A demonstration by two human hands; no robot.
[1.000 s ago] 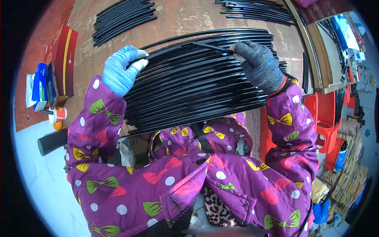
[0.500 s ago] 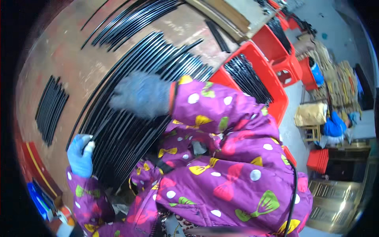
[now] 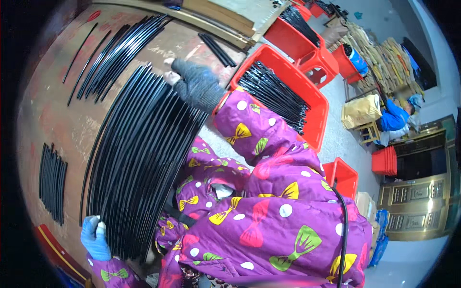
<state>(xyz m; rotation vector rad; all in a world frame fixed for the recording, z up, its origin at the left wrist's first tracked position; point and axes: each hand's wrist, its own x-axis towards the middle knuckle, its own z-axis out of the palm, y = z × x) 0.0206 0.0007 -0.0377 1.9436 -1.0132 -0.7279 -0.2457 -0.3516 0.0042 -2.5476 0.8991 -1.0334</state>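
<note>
A wide row of long black rods (image 3: 139,158) lies side by side on the brown table before me. My left hand (image 3: 96,238), in a light blue glove, is against the near left ends of the row; its thumb and fingers are slightly apart, and no rod shows clearly gripped. At the far right ends is my right hand (image 3: 196,85), in a dark grey glove with pale fingertips. Its thumb and finger are spread beside the rod tips. Whether its palm touches them is hidden.
Beyond the row lies another bunch of black rods (image 3: 120,57); a shorter bundle (image 3: 53,185) is at left. Two short black strips (image 3: 216,49) lie near the table's corner. A red crate (image 3: 319,120) holds black rods. A person in blue (image 3: 394,118) is farther off.
My right hand has moved from over the middle of the rods to their far ends. The loose rod lying across the row no longer shows. The view has shifted.
</note>
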